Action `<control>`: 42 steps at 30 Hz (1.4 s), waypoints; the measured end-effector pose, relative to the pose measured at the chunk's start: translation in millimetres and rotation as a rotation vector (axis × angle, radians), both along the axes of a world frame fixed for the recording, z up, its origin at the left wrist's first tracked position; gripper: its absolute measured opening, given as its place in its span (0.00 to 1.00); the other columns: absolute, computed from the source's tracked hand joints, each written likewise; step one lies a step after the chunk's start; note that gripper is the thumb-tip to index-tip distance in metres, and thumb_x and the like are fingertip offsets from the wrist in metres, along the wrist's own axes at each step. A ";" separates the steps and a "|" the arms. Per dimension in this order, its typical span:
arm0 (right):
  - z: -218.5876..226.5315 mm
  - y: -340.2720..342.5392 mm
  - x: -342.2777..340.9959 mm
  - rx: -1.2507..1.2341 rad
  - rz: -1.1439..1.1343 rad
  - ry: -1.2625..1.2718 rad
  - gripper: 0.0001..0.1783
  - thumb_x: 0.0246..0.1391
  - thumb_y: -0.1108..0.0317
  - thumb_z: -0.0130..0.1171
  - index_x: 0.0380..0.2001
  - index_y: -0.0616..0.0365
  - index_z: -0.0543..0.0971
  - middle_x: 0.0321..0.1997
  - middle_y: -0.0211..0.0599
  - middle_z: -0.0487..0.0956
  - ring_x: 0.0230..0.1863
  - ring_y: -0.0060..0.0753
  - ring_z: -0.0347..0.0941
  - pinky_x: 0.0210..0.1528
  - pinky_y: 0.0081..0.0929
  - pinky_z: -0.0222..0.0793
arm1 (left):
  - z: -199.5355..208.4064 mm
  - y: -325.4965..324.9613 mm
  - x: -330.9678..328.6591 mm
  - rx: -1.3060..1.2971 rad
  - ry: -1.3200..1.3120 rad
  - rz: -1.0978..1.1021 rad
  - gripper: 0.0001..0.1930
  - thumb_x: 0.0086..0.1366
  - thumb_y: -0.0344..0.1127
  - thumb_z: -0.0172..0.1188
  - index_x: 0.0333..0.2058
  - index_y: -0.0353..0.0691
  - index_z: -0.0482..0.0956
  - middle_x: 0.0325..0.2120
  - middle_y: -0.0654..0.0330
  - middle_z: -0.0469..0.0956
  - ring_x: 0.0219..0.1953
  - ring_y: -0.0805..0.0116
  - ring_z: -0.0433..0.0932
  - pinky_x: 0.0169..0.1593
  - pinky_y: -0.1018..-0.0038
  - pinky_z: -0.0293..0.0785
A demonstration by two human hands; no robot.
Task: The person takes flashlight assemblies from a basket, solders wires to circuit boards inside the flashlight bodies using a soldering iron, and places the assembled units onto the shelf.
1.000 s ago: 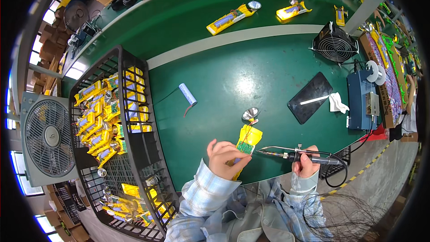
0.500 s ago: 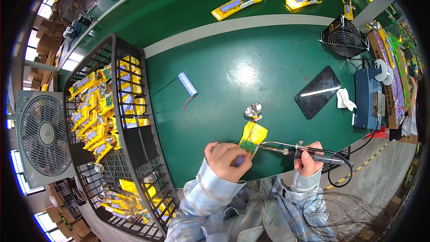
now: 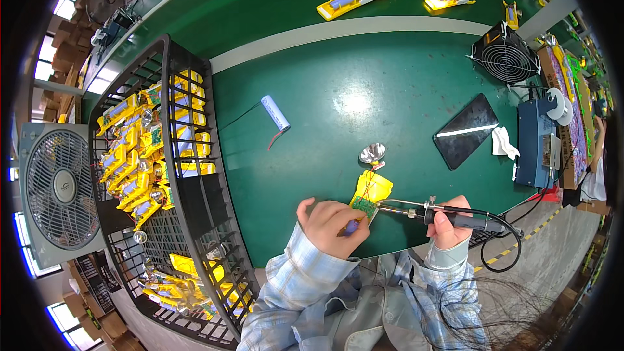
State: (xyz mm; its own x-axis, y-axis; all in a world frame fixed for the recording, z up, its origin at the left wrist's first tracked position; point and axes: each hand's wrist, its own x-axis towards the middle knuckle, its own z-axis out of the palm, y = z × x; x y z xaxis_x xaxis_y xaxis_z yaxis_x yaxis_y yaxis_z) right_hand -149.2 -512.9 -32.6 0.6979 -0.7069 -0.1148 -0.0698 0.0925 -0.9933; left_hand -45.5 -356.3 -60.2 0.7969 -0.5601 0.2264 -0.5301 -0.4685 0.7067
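Observation:
My left hand (image 3: 333, 226) is closed on a yellow plastic lamp housing (image 3: 374, 186) at the table's near edge. A blue cylindrical battery (image 3: 351, 227) shows under its fingers, and a green circuit board (image 3: 365, 206) lies beside them. Thin wires run from the board to a round silver reflector (image 3: 372, 153) resting just beyond the housing. In my right hand (image 3: 448, 226) is a soldering iron (image 3: 463, 221) with a thin metal tube along its top. Its tip meets the right edge of the board; the exact contact point is too small to make out.
A loose blue battery with wires (image 3: 275, 114) lies left of centre. At left stands a black crate (image 3: 195, 188) full of yellow lamp parts, beside a fan (image 3: 63, 185). To the right are a dark tablet (image 3: 465, 131), white tissue (image 3: 503, 143), blue soldering station (image 3: 535, 140) and small black fan (image 3: 506, 57).
The whole view has shifted slightly. Both hands keep their grips, and the iron's tip stays at the circuit board.

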 end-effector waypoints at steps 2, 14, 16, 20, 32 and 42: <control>-0.3 0.2 0.0 0.015 -0.009 -0.005 0.10 0.42 0.67 0.53 0.21 0.62 0.65 0.13 0.31 0.67 0.12 0.16 0.60 0.15 0.13 0.56 | 1.8 -0.5 0.7 0.005 -0.004 -0.005 0.06 0.35 0.30 0.61 0.17 0.46 0.74 0.18 0.68 0.70 0.26 0.72 0.70 0.46 0.70 0.51; -5.4 1.0 2.2 -0.015 -0.010 0.035 0.13 0.40 0.63 0.54 0.22 0.60 0.64 0.14 0.33 0.66 0.08 0.17 0.57 0.09 0.12 0.51 | -1.5 0.6 5.2 0.008 0.045 -0.010 0.06 0.35 0.30 0.60 0.17 0.46 0.74 0.18 0.68 0.70 0.25 0.73 0.70 0.47 0.70 0.48; -6.3 0.6 3.4 -0.022 -0.002 0.038 0.13 0.40 0.63 0.54 0.22 0.60 0.64 0.14 0.33 0.66 0.08 0.17 0.57 0.09 0.12 0.51 | -2.8 0.8 5.9 -0.013 0.022 -0.008 0.06 0.34 0.30 0.61 0.17 0.46 0.74 0.17 0.68 0.70 0.25 0.73 0.70 0.47 0.70 0.48; -5.9 0.4 3.8 -0.041 -0.010 0.034 0.13 0.40 0.63 0.54 0.22 0.60 0.64 0.14 0.33 0.66 0.08 0.17 0.57 0.09 0.12 0.51 | -4.2 2.0 6.8 -0.038 -0.008 -0.024 0.06 0.34 0.30 0.61 0.16 0.45 0.74 0.17 0.68 0.70 0.25 0.73 0.70 0.47 0.69 0.47; -7.2 0.5 4.5 -0.050 -0.003 0.053 0.11 0.40 0.65 0.53 0.22 0.60 0.64 0.13 0.33 0.66 0.08 0.17 0.57 0.08 0.12 0.50 | -5.5 1.2 6.7 -0.013 -0.001 -0.025 0.07 0.32 0.29 0.60 0.16 0.45 0.73 0.17 0.68 0.70 0.26 0.72 0.71 0.46 0.69 0.48; -3.1 -1.0 7.7 -0.078 0.040 0.055 0.13 0.39 0.64 0.54 0.21 0.61 0.64 0.14 0.34 0.67 0.08 0.18 0.59 0.09 0.12 0.51 | -4.3 0.6 6.5 -0.009 0.007 -0.019 0.06 0.34 0.29 0.59 0.16 0.45 0.73 0.17 0.67 0.71 0.26 0.72 0.71 0.47 0.70 0.48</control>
State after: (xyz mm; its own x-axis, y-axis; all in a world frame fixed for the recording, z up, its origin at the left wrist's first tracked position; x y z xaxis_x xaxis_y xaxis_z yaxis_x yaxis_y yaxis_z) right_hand -141.5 -514.0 -35.7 0.7197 -0.6871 -0.0995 -0.1262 0.0114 -0.9919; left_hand -39.0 -355.7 -64.4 0.7880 -0.5728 0.2258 -0.5335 -0.4520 0.7149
